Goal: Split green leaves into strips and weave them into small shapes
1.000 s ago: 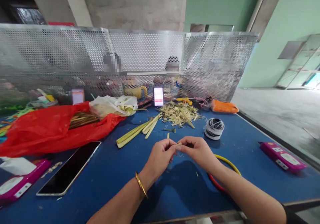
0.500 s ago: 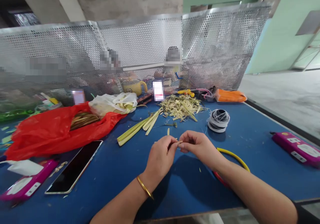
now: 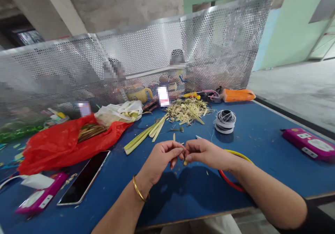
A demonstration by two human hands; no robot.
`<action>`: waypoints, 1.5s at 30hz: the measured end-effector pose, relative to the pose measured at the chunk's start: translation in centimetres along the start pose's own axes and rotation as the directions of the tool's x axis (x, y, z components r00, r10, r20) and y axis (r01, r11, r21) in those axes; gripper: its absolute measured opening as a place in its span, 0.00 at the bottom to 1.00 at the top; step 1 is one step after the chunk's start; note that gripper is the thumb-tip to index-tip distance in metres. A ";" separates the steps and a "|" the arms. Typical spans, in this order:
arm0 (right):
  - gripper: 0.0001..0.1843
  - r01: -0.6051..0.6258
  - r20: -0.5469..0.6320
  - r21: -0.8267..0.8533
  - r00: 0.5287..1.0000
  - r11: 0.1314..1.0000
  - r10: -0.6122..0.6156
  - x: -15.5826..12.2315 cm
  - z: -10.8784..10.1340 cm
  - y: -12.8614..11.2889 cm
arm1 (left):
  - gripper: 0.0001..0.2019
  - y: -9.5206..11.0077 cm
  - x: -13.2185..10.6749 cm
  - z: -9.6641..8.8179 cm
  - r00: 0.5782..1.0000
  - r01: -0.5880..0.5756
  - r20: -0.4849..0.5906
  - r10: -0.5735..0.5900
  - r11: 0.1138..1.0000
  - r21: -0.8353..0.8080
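Left hand point(image 3: 161, 157), right hand point(image 3: 206, 153) together, both pinching short pale-yellow leaf strip point(image 3: 185, 162).

Red bag point(image 3: 60, 145), blk phone point(image 3: 85, 178), pink box far R point(image 3: 309, 144), orange pouch point(image 3: 237, 95), mesh screen point(image 3: 157, 52)

Counts on one blue table point(image 3: 264, 164): pairs of hands, pink boxes and plastic bags, singles of the rest
Two hands, left hand point(image 3: 162, 159) and right hand point(image 3: 209, 153); one small leaf piece point(image 3: 185, 162); one gold bangle point(image 3: 138, 191); two pink boxes, left box point(image 3: 39, 198) and right box point(image 3: 309, 145); two plastic bags, one red bag point(image 3: 60, 145), one white bag point(image 3: 115, 111); one phone point(image 3: 84, 178); one thread spool point(image 3: 225, 121); one yellow-red hoop point(image 3: 243, 155); one scrap pile point(image 3: 187, 109); one bundle of leaf strips point(image 3: 143, 135); one orange case point(image 3: 238, 95)
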State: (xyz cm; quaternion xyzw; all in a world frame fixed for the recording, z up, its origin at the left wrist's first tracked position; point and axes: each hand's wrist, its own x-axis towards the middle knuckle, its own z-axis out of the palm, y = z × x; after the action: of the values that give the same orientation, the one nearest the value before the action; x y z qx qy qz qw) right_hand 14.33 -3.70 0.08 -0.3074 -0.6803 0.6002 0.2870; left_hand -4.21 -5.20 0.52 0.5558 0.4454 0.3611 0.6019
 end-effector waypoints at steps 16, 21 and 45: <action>0.05 -0.086 -0.124 -0.578 0.992 0.811 0.017 -1.0 -2.9 -0.6 | 0.17 0.1 1.1 -4.2 0.949 0.020 -0.188 0.252 0.551 0.834; 0.08 -0.105 -0.158 -0.778 0.987 0.619 -0.031 -1.3 -3.2 -0.5 | 0.13 -1.7 3.0 -4.1 0.989 -0.035 -0.067 0.132 0.646 0.763; 0.12 -0.026 -0.443 0.060 0.895 0.998 0.050 5.0 0.5 -0.7 | 0.20 -0.5 1.2 -3.2 0.993 0.117 0.068 -0.101 0.946 -0.303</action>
State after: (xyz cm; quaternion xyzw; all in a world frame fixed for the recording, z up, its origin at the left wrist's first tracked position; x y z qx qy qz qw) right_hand 10.66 -0.32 0.81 -0.4417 -0.5750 0.5373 0.4308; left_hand -6.84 -2.98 -0.06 0.4392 0.3984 0.3776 0.7112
